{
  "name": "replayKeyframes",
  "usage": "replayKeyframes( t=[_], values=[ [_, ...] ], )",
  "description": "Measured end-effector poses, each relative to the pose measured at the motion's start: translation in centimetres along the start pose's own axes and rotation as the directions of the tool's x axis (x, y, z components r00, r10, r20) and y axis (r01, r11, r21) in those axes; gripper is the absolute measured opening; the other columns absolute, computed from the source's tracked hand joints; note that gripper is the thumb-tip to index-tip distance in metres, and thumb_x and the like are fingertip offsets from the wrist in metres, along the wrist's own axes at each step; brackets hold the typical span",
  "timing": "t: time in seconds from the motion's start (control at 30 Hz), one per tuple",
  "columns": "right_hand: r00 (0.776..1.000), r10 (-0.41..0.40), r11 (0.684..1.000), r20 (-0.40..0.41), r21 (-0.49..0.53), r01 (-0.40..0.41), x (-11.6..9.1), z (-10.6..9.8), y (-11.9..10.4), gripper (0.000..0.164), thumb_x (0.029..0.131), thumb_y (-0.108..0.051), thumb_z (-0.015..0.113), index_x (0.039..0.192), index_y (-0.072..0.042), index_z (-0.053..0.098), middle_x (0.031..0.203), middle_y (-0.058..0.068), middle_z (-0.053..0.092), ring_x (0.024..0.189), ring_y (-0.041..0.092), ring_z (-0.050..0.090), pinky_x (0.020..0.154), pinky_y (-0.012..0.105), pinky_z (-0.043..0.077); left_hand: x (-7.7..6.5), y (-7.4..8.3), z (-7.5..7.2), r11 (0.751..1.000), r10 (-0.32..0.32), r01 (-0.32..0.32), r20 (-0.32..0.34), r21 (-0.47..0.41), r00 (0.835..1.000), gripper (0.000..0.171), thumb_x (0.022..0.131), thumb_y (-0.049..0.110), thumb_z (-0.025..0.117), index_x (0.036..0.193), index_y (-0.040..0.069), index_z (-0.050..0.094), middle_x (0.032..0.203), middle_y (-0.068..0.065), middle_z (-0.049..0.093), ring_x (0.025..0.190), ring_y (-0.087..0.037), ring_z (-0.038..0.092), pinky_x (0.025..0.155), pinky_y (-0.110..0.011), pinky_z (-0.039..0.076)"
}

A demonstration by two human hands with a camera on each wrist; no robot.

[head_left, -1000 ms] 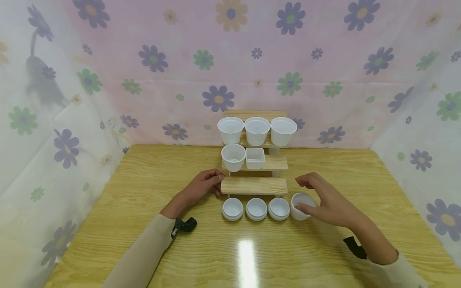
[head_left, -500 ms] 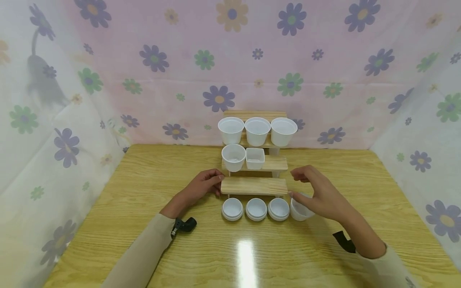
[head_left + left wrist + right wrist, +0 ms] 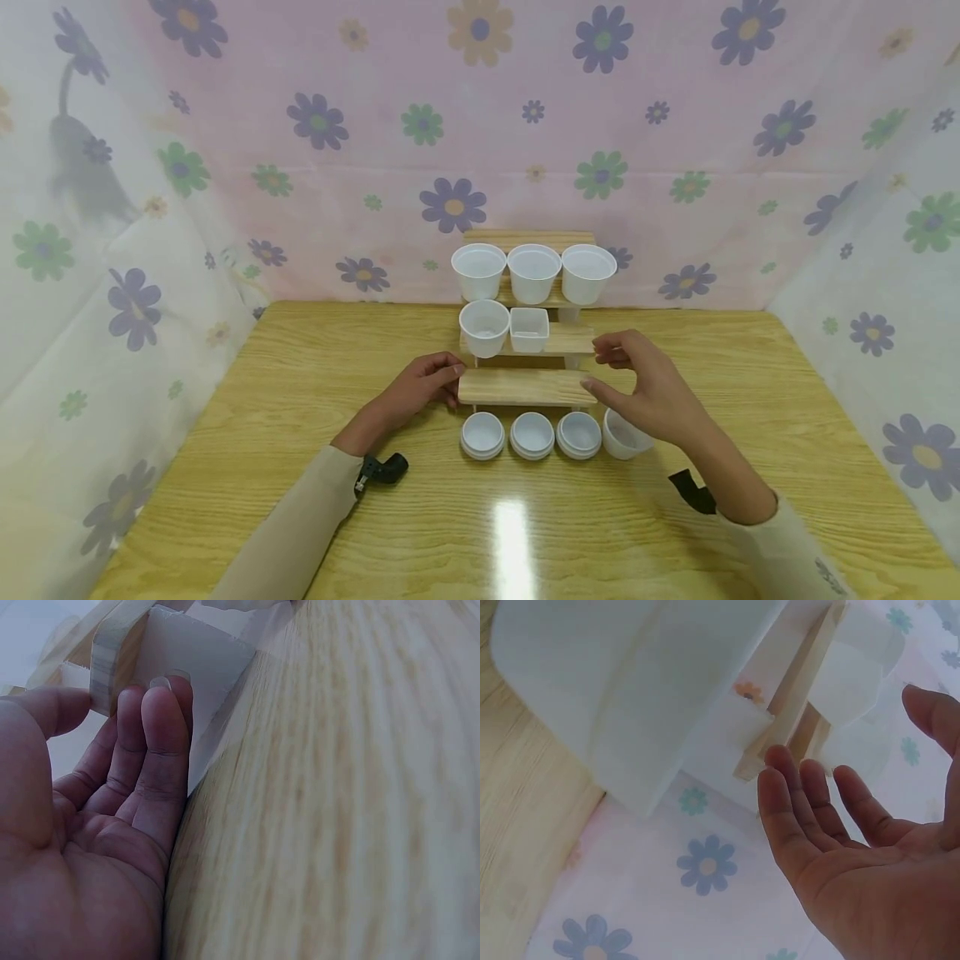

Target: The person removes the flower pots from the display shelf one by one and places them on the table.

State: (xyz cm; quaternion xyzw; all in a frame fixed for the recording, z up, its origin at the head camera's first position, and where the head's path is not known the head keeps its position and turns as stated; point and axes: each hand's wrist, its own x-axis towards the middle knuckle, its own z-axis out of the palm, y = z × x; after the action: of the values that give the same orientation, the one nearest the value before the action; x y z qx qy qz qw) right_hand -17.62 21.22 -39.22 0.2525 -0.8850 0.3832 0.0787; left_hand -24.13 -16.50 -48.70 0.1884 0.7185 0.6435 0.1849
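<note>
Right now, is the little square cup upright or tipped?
Upright: the square cup sits on the wooden stand with its open top facing up.

The cups (image 3: 534,287) are white, the shelves (image 3: 519,387) grained tan, the cloth (image 3: 480,125) flowered pink.

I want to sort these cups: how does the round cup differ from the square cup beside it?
The round cup has a circular rim; the square cup has a squarish one. The round cup looks larger than the square cup. The round cup stands at the left end of the wooden shelf, the square cup near its middle. Both are white and upright.
</note>
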Motion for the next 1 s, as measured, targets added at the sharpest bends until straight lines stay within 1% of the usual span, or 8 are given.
replayKeyframes(
  t=[0.13,0.23,0.47,0.63,0.8,1.0],
  values=[
    [1.0,0.008,1.0,-0.008,0.025,-0.008,0.4,0.2,-0.3,0.049,0.096,-0.014,0.081,0.137,0.0,0.056,0.131,0.016,0.062,0.119,0.034,0.066,0.103,0.05,0.056,0.0,0.0,0.0,1.0,-0.003,0.003,0.002,0.001,1.0,0.029,0.114,0.022,0.052,0.122,-0.002,0.064,0.096,-0.013,0.066,0.081,-0.022,0.068,0.074,-0.034,0.062],
    [1.0,0.015,0.999,-0.015,0.047,-0.014,0.7,0.3,-0.5,0.047,0.096,-0.013,0.08,0.135,0.0,0.057,0.131,0.017,0.062,0.115,0.036,0.068,0.101,0.052,0.057,0.0,0.0,0.0,1.0,-0.001,0.001,0.005,0.006,1.0,0.029,0.115,0.022,0.051,0.123,-0.002,0.064,0.096,-0.013,0.066,0.081,-0.022,0.068,0.075,-0.034,0.062],
    [1.0,0.001,0.996,-0.03,0.093,0.002,1.6,0.6,-1.2,0.043,0.097,-0.01,0.079,0.134,0.0,0.059,0.126,0.016,0.063,0.109,0.033,0.068,0.095,0.051,0.06,0.0,0.0,0.0,1.0,0.003,-0.003,0.002,0.002,1.0,0.031,0.115,0.022,0.051,0.123,-0.004,0.063,0.096,-0.012,0.066,0.08,-0.022,0.067,0.074,-0.033,0.062],
    [0.999,0.0,0.994,-0.034,0.113,0.004,2.3,0.8,-1.8,0.041,0.097,-0.01,0.078,0.133,-0.001,0.059,0.125,0.014,0.064,0.108,0.035,0.07,0.096,0.052,0.059,0.0,-0.2,-0.1,1.0,-0.003,0.003,0.0,-0.007,1.0,0.029,0.115,0.022,0.051,0.123,-0.004,0.064,0.095,-0.012,0.067,0.08,-0.021,0.068,0.074,-0.034,0.062],
    [0.999,0.003,0.991,-0.044,0.132,0.003,3.0,1.1,-2.2,0.042,0.096,-0.009,0.079,0.132,0.0,0.058,0.126,0.014,0.063,0.109,0.034,0.07,0.097,0.051,0.059,0.0,0.0,-0.1,1.0,-0.011,0.011,-0.001,-0.012,1.0,0.028,0.115,0.021,0.051,0.122,-0.003,0.064,0.096,-0.013,0.066,0.08,-0.022,0.068,0.074,-0.034,0.062],
    [0.998,0.008,0.986,-0.059,0.166,0.002,3.9,1.4,-2.8,0.044,0.095,-0.006,0.079,0.132,0.002,0.057,0.127,0.017,0.062,0.112,0.04,0.069,0.098,0.052,0.059,-0.1,0.3,0.0,1.0,-0.008,0.008,0.004,-0.006,1.0,0.029,0.115,0.021,0.051,0.123,-0.003,0.064,0.096,-0.013,0.066,0.081,-0.021,0.068,0.075,-0.034,0.062]
  ],
)
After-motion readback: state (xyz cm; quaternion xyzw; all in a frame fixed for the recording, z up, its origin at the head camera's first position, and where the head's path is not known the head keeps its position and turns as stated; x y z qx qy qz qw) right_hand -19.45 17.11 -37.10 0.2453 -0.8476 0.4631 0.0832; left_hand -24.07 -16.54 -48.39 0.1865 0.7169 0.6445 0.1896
